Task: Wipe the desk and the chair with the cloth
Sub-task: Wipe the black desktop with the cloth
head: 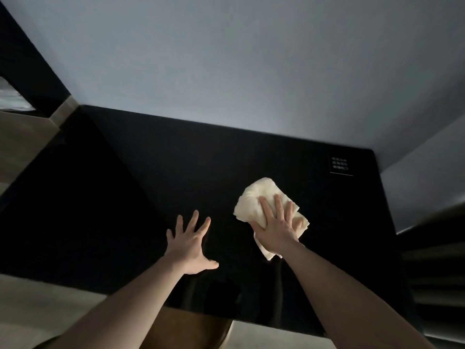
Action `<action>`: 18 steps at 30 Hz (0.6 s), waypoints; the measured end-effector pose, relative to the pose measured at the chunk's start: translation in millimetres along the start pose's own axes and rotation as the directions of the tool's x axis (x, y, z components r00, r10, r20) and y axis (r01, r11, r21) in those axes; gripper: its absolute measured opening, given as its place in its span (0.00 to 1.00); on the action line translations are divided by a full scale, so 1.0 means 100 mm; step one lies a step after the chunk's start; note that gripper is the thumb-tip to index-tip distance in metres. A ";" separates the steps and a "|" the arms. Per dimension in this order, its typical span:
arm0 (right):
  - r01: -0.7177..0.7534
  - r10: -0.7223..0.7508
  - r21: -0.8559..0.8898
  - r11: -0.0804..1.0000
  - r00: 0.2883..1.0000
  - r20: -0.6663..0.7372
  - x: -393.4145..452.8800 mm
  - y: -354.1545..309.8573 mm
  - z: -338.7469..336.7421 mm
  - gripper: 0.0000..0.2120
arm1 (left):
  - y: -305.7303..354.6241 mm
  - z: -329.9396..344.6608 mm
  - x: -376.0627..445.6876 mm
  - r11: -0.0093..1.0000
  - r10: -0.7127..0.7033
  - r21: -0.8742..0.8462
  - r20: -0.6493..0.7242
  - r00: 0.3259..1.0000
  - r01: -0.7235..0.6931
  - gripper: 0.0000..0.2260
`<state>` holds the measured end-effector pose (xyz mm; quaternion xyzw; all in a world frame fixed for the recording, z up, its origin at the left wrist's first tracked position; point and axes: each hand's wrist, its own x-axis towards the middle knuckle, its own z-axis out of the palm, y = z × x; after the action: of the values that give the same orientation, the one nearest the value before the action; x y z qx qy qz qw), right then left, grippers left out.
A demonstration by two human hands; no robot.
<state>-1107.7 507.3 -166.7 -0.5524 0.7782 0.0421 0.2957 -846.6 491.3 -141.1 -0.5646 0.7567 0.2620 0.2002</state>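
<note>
The cloth [261,202] is pressed flat under the right hand [275,225], fingers straight (for broad contact) on the dark worktop [176,172]. The left hand [187,245], fingers spread, is braced beside it, holding nothing.

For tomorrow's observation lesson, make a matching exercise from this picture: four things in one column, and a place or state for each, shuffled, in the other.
Things
1. cloth
2. left hand
3. right hand
4. small black card

Places or states
A. fingers spread, flat on the bare desk
B. far right corner of the desk
C. pale, crumpled, under a hand
D. pressing down on the cloth

Pairs: 1-C, 2-A, 3-D, 4-B
</note>
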 end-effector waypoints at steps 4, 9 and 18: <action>-0.138 0.136 0.085 0.987 0.990 0.025 -0.26 1.09 -0.26 0.37 | 0.63 0.04 -0.09 0.994 -0.103 -0.020 0.099 0.990 0.105 0.64; -0.228 0.227 0.090 0.970 0.974 0.021 -0.39 1.43 -0.32 0.37 | 0.88 -0.03 -0.11 0.980 -0.193 -0.018 0.143 0.971 0.198 0.68; -0.223 0.220 0.065 0.973 0.974 0.048 -0.30 1.48 -0.34 0.37 | 0.91 -0.14 0.04 0.977 -0.213 0.032 0.200 0.957 0.211 0.72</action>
<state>-1246.3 576.2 -161.8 -0.4506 0.8297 0.0588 0.3242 -935.3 500.2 -116.7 -0.6118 0.6690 0.2912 0.3056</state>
